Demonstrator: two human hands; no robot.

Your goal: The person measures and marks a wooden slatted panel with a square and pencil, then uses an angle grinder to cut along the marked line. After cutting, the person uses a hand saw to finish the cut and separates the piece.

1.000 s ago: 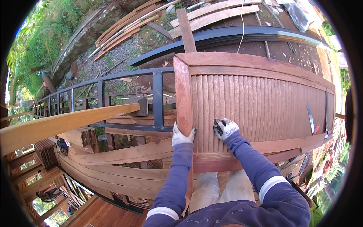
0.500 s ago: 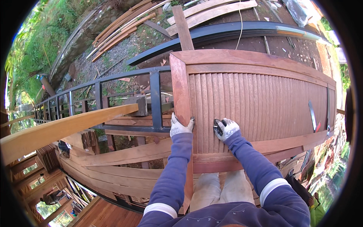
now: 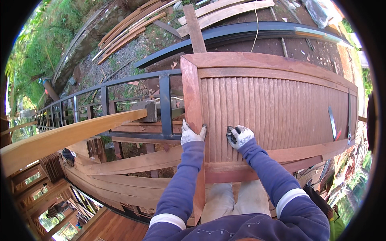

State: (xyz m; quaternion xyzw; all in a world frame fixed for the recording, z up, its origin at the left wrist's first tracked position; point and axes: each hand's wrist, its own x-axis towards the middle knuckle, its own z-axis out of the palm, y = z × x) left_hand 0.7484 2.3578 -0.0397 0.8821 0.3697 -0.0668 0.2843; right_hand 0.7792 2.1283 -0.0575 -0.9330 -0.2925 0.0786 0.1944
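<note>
Timber lies everywhere around the slatted wooden panel [image 3: 273, 108], a reddish framed piece that fills the middle and right of the view. Both gloved hands rest at its near left corner: the left hand [image 3: 191, 135] is closed over the panel's left edge rail, thumb on the slatted side; the right hand [image 3: 240, 135] sits just beside it on the slats, fingers curled around a small dark object [image 3: 231, 134] too small to identify. A black metal railing [image 3: 165, 105] runs along the left edge of the panel, and a long pale beam [image 3: 68, 136] crosses in front of it at the left. Loose planks [image 3: 132, 22] lie on gravel and dirt beyond the far edge, with grass further left
</note>
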